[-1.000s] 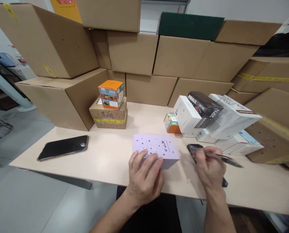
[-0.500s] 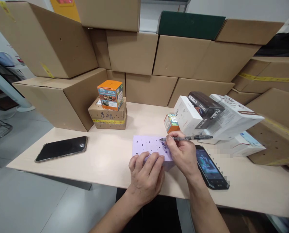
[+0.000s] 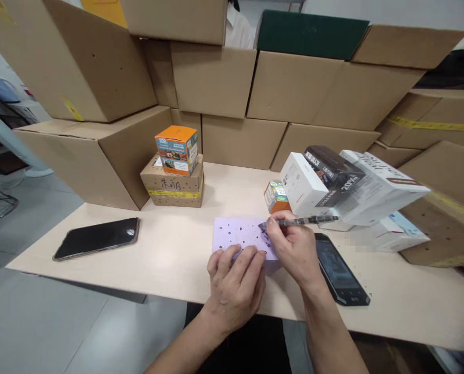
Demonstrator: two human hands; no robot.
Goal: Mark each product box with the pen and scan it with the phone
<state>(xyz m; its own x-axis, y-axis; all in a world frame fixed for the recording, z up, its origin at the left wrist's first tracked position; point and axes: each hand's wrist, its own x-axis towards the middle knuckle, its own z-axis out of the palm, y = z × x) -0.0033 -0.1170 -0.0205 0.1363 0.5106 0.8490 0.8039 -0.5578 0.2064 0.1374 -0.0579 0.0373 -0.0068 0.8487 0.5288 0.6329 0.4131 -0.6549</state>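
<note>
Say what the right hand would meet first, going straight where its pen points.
Likely the purple box: the pen in the right hand ends over its top; contact is unclear.

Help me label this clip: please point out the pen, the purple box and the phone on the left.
Pen (image 3: pixel 302 221), head view: on its barrel.
Purple box (image 3: pixel 239 235), head view: on its dotted top face.
Phone on the left (image 3: pixel 96 239), head view: on its dark screen.

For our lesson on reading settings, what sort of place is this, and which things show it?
Probably a stockroom or office storage corner; the view can't settle which. Cardboard cartons are stacked along the back and sides of the wood-look table, and product boxes are piled on its right.
</note>
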